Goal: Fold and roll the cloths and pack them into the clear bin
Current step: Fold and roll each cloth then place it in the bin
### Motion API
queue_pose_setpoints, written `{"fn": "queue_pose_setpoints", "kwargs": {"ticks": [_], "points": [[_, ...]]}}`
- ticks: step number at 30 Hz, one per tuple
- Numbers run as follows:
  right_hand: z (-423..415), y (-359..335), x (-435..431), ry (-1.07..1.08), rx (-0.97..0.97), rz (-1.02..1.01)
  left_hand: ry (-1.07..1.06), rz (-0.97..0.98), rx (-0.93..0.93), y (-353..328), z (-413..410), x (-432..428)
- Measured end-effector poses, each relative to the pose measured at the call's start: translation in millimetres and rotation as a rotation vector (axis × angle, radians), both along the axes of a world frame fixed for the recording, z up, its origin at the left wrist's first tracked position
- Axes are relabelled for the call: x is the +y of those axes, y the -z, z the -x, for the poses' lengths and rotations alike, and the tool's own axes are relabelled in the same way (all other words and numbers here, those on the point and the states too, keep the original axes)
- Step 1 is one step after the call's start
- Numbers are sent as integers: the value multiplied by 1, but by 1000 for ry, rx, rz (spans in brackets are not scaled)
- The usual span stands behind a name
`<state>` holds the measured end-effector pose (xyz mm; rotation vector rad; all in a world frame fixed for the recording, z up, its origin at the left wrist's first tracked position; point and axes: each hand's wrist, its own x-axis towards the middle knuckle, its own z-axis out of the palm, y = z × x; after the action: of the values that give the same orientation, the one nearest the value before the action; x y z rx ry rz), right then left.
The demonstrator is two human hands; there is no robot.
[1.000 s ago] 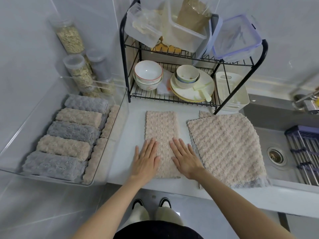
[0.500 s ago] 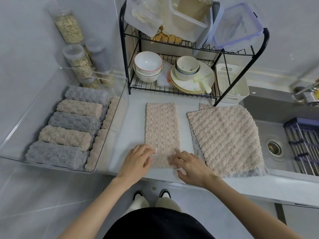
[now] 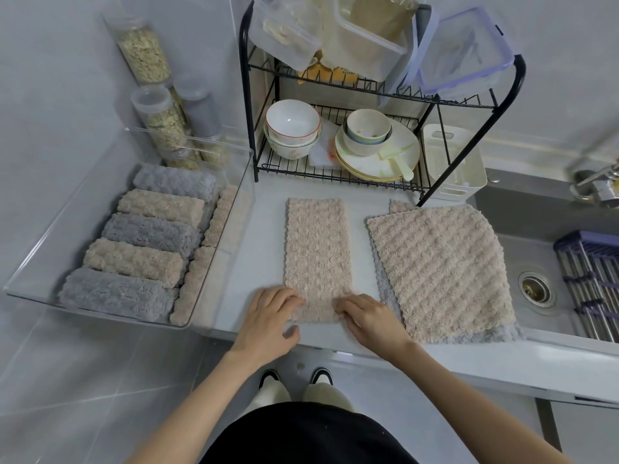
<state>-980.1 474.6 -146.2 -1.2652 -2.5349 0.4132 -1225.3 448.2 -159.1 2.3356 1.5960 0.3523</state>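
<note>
Two sets of fingers bear on the near end of the folded cloth [image 3: 316, 252]. Those of the left hand [image 3: 269, 318] are curled close together, the fingertips [image 3: 293, 299] dug into the pile at the near left corner and the thumb lying just under the edge. The right hand [image 3: 368, 318] does likewise at the near right corner, its fingertips [image 3: 345, 304] bent down onto the fabric. This beige strip lies lengthwise on the pale counter [image 3: 264, 236], its far end flat and pointing toward the black dish rack [image 3: 248, 112], which holds bowls [image 3: 291, 123] and plates. Just to the right, apart from the strip, sits a pile of flat cloths [image 3: 435, 269], beige on top with a grey edge showing below. Beyond that pile is the sink [image 3: 522, 236]. To the left stands the clear bin [image 3: 249, 155], with rolled cloths [image 3: 134, 259] packed side by side in it, grey and beige by turns, and two more beige rolls along its right wall. Jars [image 3: 144, 51] of grain stand behind it.
</note>
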Motion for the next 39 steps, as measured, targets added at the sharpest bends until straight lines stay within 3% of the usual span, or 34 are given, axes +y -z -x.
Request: {"fn": "queue_pose_setpoints", "kwargs": {"ticks": [5,10,14,18,28,33,39], "points": [[-4,-5,8,311,202,331,-40,-9,-10,-2,-1,4],[-4,-8,13,387,240,480,-45,17,-10,-3,1,10],[-2,-16,3,194,37,330,-15,-55,-8,-1,0,11],[7,-9,-14,37,-196,-13,-4,-188,9,6,1,9],[22,2,-14,181,-151,-166,-73,-287,-39,5,0,8],[6,-1,-3,170,70,51,-114,-241,-61,2,2,9],[3,-18,12,372,227,431,-243,-169,-101,-6,-1,20]]}}
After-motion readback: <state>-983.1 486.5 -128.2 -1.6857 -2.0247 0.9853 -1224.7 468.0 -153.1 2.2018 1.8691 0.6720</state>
